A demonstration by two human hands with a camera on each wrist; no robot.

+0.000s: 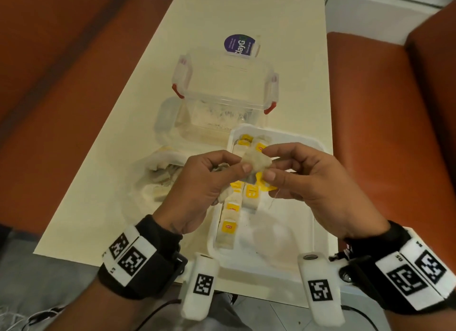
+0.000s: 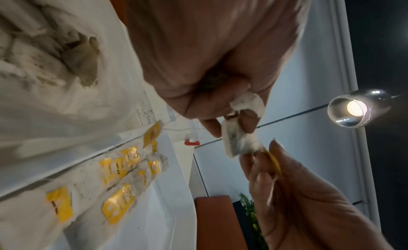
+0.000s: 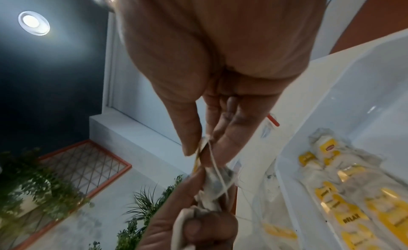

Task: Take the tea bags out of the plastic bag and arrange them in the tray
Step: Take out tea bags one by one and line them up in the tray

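Observation:
Both hands hold one pale tea bag point(image 1: 256, 161) above the white tray point(image 1: 320, 232). My left hand point(image 1: 243, 164) pinches the bag's left side, and more pale tea bags point(image 1: 225, 195) are tucked under its curled fingers. My right hand point(image 1: 269, 163) pinches the bag's right side and its yellow tag point(image 1: 265, 184). In the left wrist view the left fingers point(image 2: 247, 121) grip the tea bag point(image 2: 240, 142). In the right wrist view the right hand point(image 3: 203, 149) pinches tag and string. Several yellow-tagged tea bags point(image 1: 232, 222) lie in rows in the tray. The plastic bag point(image 1: 160, 180) lies to its left.
A clear plastic box point(image 1: 222, 84) with red latches stands behind the tray on the cream table point(image 1: 222, 15). A purple label point(image 1: 239, 44) lies beyond it. Orange seats point(image 1: 382, 133) flank the table on both sides. The tray's right half point(image 1: 283, 232) holds no tea bags.

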